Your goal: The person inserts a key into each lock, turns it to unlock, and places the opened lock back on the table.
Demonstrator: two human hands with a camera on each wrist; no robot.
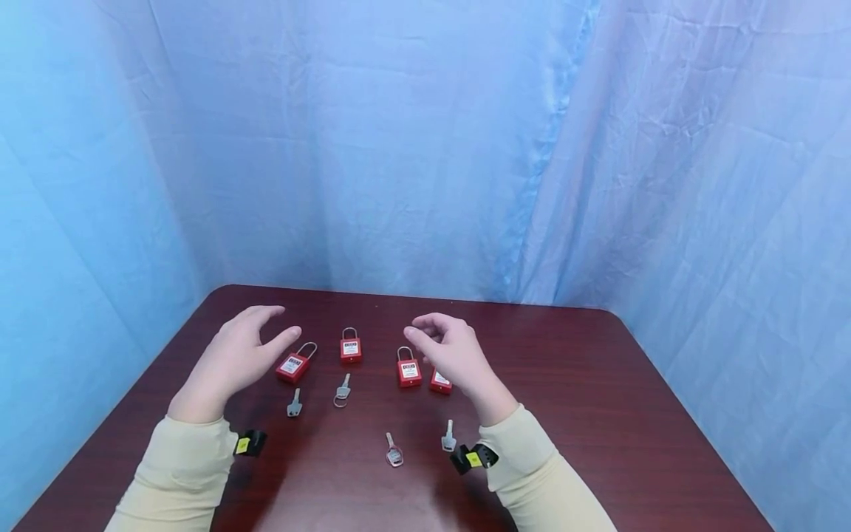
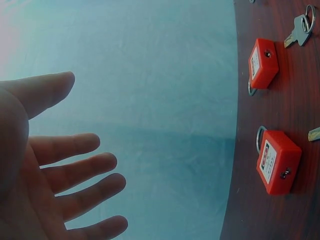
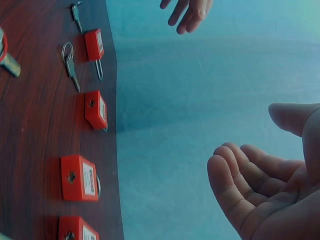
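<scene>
Several red padlocks lie in a row on the dark red table (image 1: pixel 598 414): one by my left thumb (image 1: pixel 293 366), one in the middle (image 1: pixel 350 347), one by my right fingers (image 1: pixel 408 369), and one half hidden under my right hand (image 1: pixel 440 381). Several silver keys lie nearer me, among them a left key (image 1: pixel 294 403), a ringed key (image 1: pixel 342 390) and a front key (image 1: pixel 394 449). My left hand (image 1: pixel 266 332) hovers with fingers spread and holds nothing; the left wrist view shows its empty palm (image 2: pixel 60 150). My right hand (image 1: pixel 420 331) hovers with loosely curled fingers, also empty (image 3: pixel 250 150).
Blue cloth (image 1: pixel 425 148) hangs behind and on both sides of the table. The far edge (image 1: pixel 412 297) runs just past the padlocks. A small black and yellow tag sits at each wrist. Bare tabletop stretches to the right of my right hand.
</scene>
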